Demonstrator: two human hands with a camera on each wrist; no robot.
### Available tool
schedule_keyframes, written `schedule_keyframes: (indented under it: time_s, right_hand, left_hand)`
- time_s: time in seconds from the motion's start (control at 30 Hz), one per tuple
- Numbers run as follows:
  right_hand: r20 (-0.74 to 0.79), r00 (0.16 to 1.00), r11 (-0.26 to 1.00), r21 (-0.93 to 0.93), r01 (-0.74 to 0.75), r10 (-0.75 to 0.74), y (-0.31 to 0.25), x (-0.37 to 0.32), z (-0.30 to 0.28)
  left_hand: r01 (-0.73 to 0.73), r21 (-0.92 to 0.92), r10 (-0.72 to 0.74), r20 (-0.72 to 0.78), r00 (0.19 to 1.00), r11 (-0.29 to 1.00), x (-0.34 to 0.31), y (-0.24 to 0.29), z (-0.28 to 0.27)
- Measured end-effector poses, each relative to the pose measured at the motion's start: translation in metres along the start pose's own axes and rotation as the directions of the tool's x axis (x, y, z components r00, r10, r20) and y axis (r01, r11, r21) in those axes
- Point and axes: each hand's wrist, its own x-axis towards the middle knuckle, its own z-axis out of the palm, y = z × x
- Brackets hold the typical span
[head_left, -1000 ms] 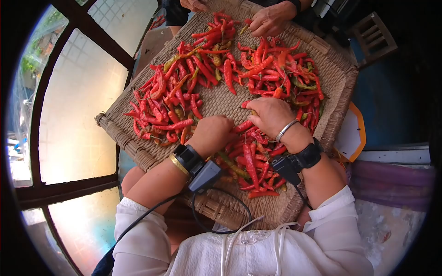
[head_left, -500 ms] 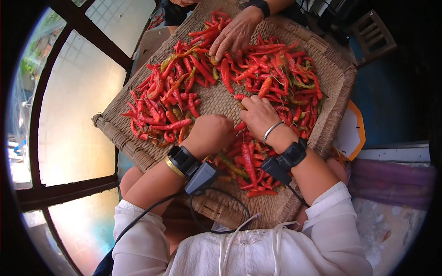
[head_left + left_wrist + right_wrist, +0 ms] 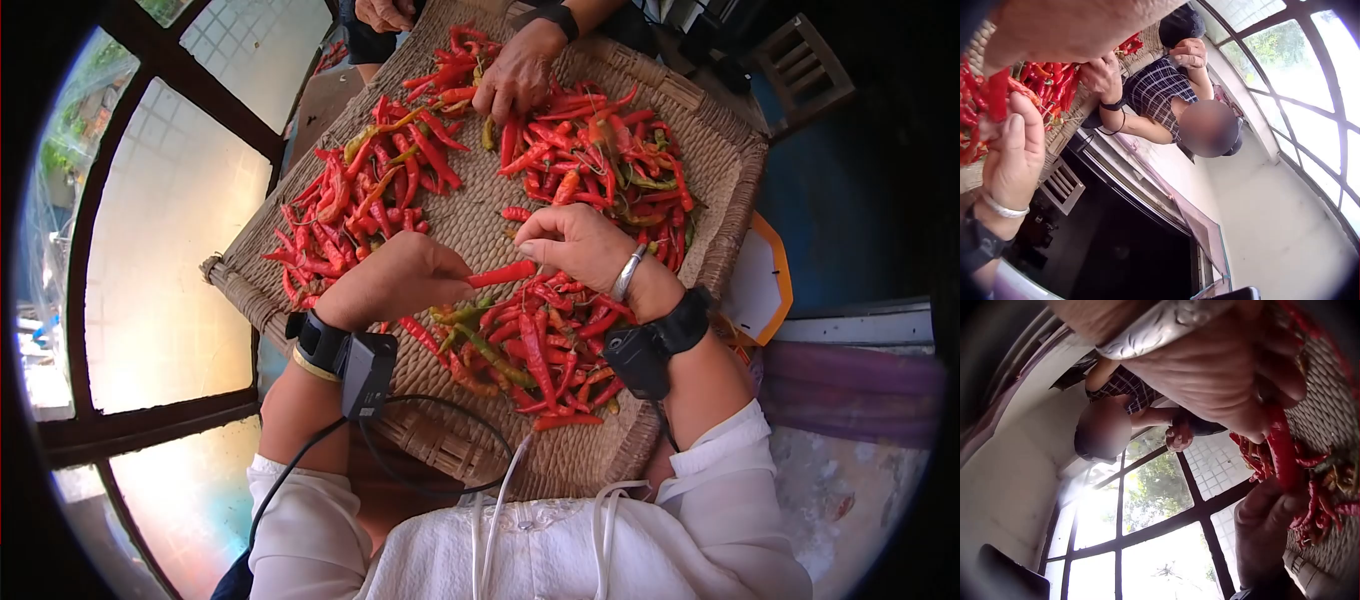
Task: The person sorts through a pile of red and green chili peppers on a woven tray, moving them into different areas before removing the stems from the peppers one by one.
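In the head view, a single red chili pepper (image 3: 503, 273) stretches between my two hands above a woven tray (image 3: 470, 215). My left hand (image 3: 400, 280) grips one end of it, with the fingertips hidden behind the hand. At the other end, my right hand (image 3: 585, 250) pinches the pepper between thumb and fingers. The right wrist view has the same pepper (image 3: 1282, 453) spanning the two hands. Just below them lies a near pile of red peppers (image 3: 540, 340), with some greenish ones (image 3: 490, 355) mixed in.
Two more pepper piles spread over the tray, a left pile (image 3: 350, 200) and a right pile (image 3: 610, 150). Across from me, another person's hand (image 3: 520, 70) reaches into the peppers. Cables (image 3: 500, 440) loop from my wrist cameras. Framed windows (image 3: 180, 240) stand at left.
My left hand has moved left, and a red pepper now shows between my hands. The other person's hand has come from the far right edge onto the peppers.
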Motion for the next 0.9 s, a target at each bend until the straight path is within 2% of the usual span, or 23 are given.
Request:
schedule_keyframes:
  time_s: [0.03,0.07,0.1,0.13,0.17,0.2,0.23,0.27,0.3,0.33,0.37,0.4,0.43,0.5,0.53,0.57,0.67,0.77,0.83,0.9]
  right_hand:
    - [-0.127,0.988,0.954,-0.295,0.052,-0.093,0.004,0.001,-0.003]
    - [-0.216,0.952,0.822,-0.567,0.059,-0.218,0.006,0.002,-0.004]
    - [-0.215,0.952,0.822,-0.567,0.061,-0.219,0.006,0.001,-0.003]
    - [-0.162,0.964,0.767,-0.639,0.059,-0.209,0.006,-0.001,0.0]
    - [-0.112,0.975,0.705,-0.707,0.06,-0.195,0.006,-0.005,0.004]
    - [-0.063,0.983,0.637,-0.768,0.064,-0.174,0.006,-0.009,0.008]
    - [-0.063,0.983,0.637,-0.768,0.064,-0.174,0.006,-0.011,0.014]
    - [0.034,0.988,0.568,-0.815,0.115,-0.151,0.006,-0.013,0.023]
    - [0.13,0.984,0.499,-0.85,0.172,-0.119,0.007,-0.016,0.032]
    - [0.133,0.984,0.5,-0.848,0.174,-0.116,0.012,-0.017,0.039]
    - [0.172,0.975,0.457,-0.863,0.217,-0.14,0.021,-0.016,0.046]
    - [0.21,0.964,0.409,-0.875,0.26,-0.164,0.024,-0.016,0.051]
    - [0.211,0.964,0.405,-0.876,0.261,-0.165,0.024,-0.017,0.055]
    - [0.199,0.965,0.335,-0.909,0.247,-0.172,0.023,-0.02,0.059]
    - [0.198,0.965,0.336,-0.909,0.247,-0.174,0.022,-0.021,0.058]
    - [0.206,0.965,0.329,-0.911,0.25,-0.163,0.021,-0.022,0.057]
    - [0.213,0.967,0.308,-0.919,0.246,-0.137,0.023,-0.021,0.058]
    - [0.22,0.97,0.266,-0.933,0.241,-0.107,0.024,-0.017,0.061]
    - [0.227,0.97,0.24,-0.94,0.242,-0.091,0.026,-0.014,0.058]
    - [0.252,0.958,0.281,-0.917,0.281,-0.136,0.025,-0.012,0.051]
  left_hand:
    - [0.016,0.12,-0.023,0.058,0.998,0.993,-0.001,0.001,-0.004]
    - [0.017,0.12,-0.024,0.057,0.998,0.993,-0.004,-0.001,-0.01]
    - [0.085,0.115,-0.094,0.071,0.993,0.99,-0.007,-0.003,-0.017]
    - [0.152,0.111,-0.162,0.086,0.983,0.982,-0.01,-0.005,-0.024]
    - [0.152,0.113,-0.162,0.084,0.983,0.982,-0.011,-0.006,-0.03]
    - [0.244,0.046,-0.243,-0.017,0.97,0.969,-0.012,-0.007,-0.037]
    - [0.326,-0.031,-0.327,-0.112,0.938,0.945,-0.011,-0.007,-0.042]
    - [0.301,-0.231,-0.347,-0.19,0.918,0.925,-0.007,-0.007,-0.047]
    - [0.304,-0.233,-0.35,-0.188,0.918,0.924,0.0,-0.009,-0.045]
    - [0.029,-0.307,-0.158,-0.403,0.901,0.951,0.009,-0.012,-0.039]
    - [-0.255,-0.309,0.014,-0.612,0.791,0.916,0.015,-0.014,-0.035]
    - [-0.192,-0.219,0.044,-0.543,0.839,0.957,0.016,-0.015,-0.035]
    - [-0.143,-0.123,0.046,-0.581,0.813,0.982,0.02,-0.016,-0.029]
    - [-0.083,0.214,0.189,-0.543,0.818,0.973,0.025,-0.024,-0.023]
    - [-0.108,0.222,0.21,-0.51,0.834,0.969,0.023,-0.02,-0.018]
    - [-0.061,0.133,0.115,-0.443,0.889,0.989,0.023,-0.015,-0.011]
    - [-0.096,0.208,0.147,-0.246,0.958,0.973,0.024,-0.011,0.008]
    - [-0.1,0.236,0.139,-0.152,0.979,0.967,0.022,-0.013,0.022]
    - [-0.091,0.338,0.079,0.05,0.996,0.937,0.02,-0.017,0.028]
    - [-0.086,0.325,0.067,0.071,0.995,0.942,0.019,-0.016,0.031]
